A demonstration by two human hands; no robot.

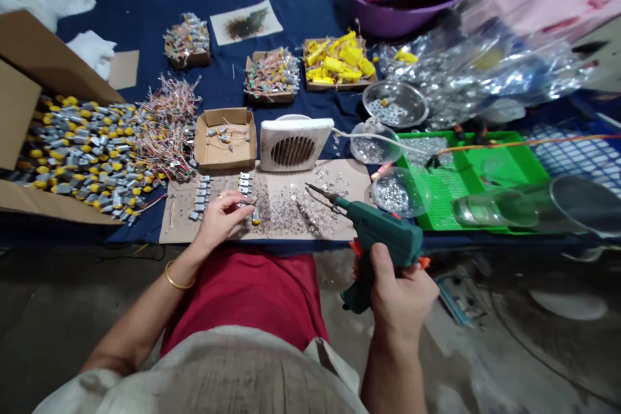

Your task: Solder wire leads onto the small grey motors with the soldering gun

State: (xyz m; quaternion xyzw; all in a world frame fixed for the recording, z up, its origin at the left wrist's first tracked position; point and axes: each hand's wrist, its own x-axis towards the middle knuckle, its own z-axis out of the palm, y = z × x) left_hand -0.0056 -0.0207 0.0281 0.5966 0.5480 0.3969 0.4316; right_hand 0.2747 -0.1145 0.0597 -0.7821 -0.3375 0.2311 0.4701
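My right hand point(400, 294) is wrapped round the handle of a dark green soldering gun point(383, 229), whose thin metal tip points up and left above the cardboard sheet point(344, 174). On the left, my left hand point(226, 217) has its thumb and fingers together at a small motor with a yellow end point(255, 215); whether it grips this motor or a smaller part is too small to tell. Two short columns of small silver motors point(201, 191) lie on the cardboard by this hand. Bits of solder are scattered between my hands.
A white fan point(295, 142) stands behind the cardboard. Many yellow-capped motors point(92, 155) fill a carton at left. Small boxes hold wired parts point(274, 74) and yellow pieces point(339, 61). Bowls of metal bits point(391, 194), a green tray point(509, 171) and a cable point(524, 141) lie at right.
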